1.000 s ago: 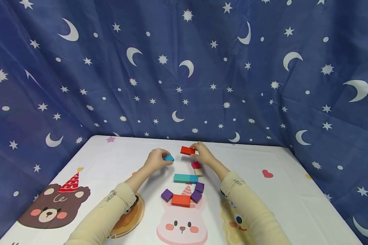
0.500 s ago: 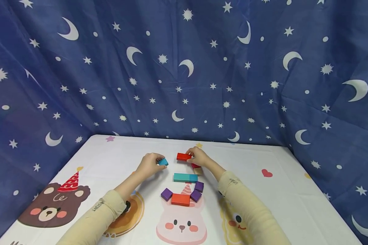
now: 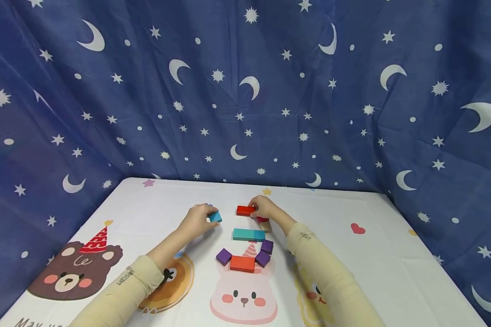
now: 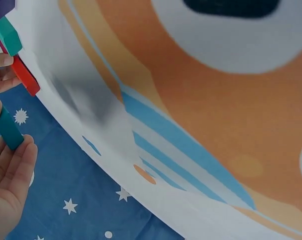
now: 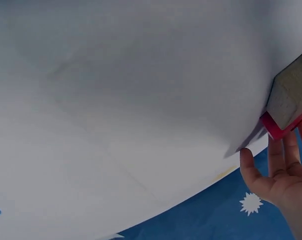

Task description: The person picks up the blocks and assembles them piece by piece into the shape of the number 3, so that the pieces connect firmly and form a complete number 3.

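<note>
In the head view, my left hand (image 3: 194,221) pinches a small blue block (image 3: 215,217) between thumb and fingers, over the left-centre of the table. The left wrist view shows that blue block (image 4: 10,131) tilted in the fingertips. My right hand (image 3: 264,207) grips the right end of a long red block (image 3: 244,210) at the far side. Just below this hand lie a crimson block (image 3: 263,219), partly covered, and a plain wooden block (image 3: 266,226). In the right wrist view, fingers lie close behind the crimson block (image 5: 276,129); the long red block is out of sight there.
Nearer me, a teal block (image 3: 243,234) abuts a blue block (image 3: 259,235). Below them, an orange-red block (image 3: 242,264) lies between purple blocks (image 3: 224,257), several pieces forming a curve. The white tablecloth (image 3: 323,231) carries printed animals; a starry blue curtain (image 3: 245,91) stands behind.
My left hand has drawn back leftward and nearer me with the blue block. My right hand has brought the red block nearer me and slightly left, above the crimson block; lately both barely move.
</note>
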A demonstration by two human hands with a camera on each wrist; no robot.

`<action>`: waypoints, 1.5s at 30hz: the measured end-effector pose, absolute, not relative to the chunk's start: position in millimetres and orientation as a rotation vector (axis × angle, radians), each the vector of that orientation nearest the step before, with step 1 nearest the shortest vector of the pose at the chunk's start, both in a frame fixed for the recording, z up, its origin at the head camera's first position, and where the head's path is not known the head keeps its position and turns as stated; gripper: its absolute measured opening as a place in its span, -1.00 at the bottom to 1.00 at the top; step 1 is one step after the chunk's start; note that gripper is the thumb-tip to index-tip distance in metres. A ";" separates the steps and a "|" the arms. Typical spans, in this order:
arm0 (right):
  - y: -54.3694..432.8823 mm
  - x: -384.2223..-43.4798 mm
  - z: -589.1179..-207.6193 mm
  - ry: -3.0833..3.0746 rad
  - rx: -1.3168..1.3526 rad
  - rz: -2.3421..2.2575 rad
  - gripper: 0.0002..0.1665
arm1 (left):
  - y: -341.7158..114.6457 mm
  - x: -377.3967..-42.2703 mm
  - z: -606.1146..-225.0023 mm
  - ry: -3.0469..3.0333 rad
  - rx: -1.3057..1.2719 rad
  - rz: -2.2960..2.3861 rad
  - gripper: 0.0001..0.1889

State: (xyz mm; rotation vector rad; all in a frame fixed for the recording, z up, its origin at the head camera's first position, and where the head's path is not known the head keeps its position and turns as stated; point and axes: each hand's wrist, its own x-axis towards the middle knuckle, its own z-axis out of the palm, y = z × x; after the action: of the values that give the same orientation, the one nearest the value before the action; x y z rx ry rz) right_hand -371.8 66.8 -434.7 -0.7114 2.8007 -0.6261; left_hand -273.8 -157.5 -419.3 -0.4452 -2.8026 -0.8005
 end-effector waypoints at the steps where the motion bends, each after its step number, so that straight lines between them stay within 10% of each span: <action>1: 66.7 -372.1 -434.1 2.796 -0.704 -0.621 -0.67 | -157.0 -273.8 -418.9 -2.803 -0.453 -0.789 -0.62; 19: 60.2 -386.5 -435.4 2.743 -0.602 -0.566 -0.62 | -154.5 -277.3 -422.2 -2.805 -0.475 -0.707 -0.63; 26: 74.1 -458.5 -509.1 2.742 -0.751 -0.536 -0.67 | -144.8 -292.7 -422.7 -2.878 -0.429 -0.683 -0.64; 34: 60.6 -375.9 -432.2 2.757 -0.578 -0.585 -0.65 | -131.4 -307.9 -424.5 -2.933 -0.370 -0.681 -0.66; 45: 63.5 -373.9 -427.0 2.758 -0.562 -0.584 -0.67 | -115.0 -321.8 -424.1 -3.016 -0.256 -0.696 -0.64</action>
State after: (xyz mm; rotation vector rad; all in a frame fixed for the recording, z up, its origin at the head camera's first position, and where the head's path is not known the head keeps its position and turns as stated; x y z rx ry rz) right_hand -373.9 63.5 -427.0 -0.5624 2.7585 -0.5843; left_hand -321.8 -115.0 -424.1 -0.2559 -3.0158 -0.6957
